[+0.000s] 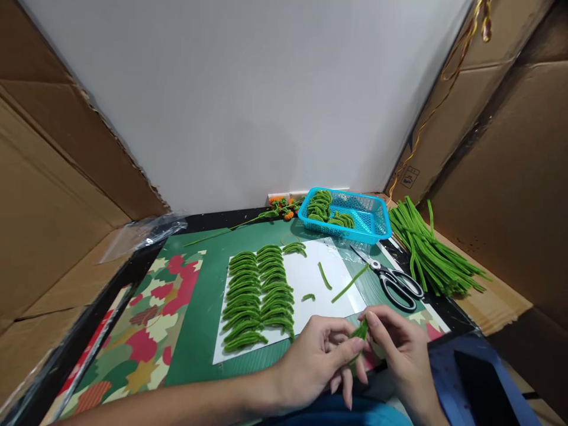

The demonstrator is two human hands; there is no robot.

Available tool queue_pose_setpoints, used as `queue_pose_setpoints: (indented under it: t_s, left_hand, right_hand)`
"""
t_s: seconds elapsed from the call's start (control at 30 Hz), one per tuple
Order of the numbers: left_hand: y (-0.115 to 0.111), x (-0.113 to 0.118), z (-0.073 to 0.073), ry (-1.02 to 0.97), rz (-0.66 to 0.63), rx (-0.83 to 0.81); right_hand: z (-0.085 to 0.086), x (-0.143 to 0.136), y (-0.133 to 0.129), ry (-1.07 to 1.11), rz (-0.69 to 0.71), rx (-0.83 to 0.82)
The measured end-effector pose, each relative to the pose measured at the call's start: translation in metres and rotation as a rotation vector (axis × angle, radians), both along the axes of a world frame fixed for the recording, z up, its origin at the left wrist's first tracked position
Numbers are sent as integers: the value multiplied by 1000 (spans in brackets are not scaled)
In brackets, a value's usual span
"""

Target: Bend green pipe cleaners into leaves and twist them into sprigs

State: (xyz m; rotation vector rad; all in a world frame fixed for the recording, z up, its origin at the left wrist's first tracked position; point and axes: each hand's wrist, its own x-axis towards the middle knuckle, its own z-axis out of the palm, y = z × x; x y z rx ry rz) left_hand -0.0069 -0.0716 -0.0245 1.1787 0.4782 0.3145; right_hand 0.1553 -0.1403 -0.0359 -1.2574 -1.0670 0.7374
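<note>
My left hand is closed on a small green fuzzy piece near the table's front edge. At the other side of that piece, my right hand pinches its upper end. Beyond my hands lies a white sheet with two long columns of curved green pieces and a short stack at the back. A small curved piece, a short green stem and a longer one rest separately on the sheet's right part.
Black-handled scissors lie right of the sheet, beside a bundle of green stems. A blue basket holding green pieces stands behind. Orange flowers lie left of it. Cardboard walls flank the table. A dark phone-like object is at lower right.
</note>
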Motion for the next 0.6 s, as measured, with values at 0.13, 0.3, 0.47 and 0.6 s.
queue_pose_setpoints:
  t_s: [0.13,0.3,0.47,0.6]
  left_hand:
    - [-1,0,-6,48,45,10]
    - [-2,0,-10,132,34,7]
    - [-2,0,-7,147,-4,17]
    - [-2,-3,-6,171,10,35]
  right_hand:
    - [-5,-9,-3,13,-60,14]
    - [-13,-6,-13,-51,-203,-65]
    - [-17,-7,-16,-226,-288,22]
    - [-11,-11,-13,-214,-304,27]
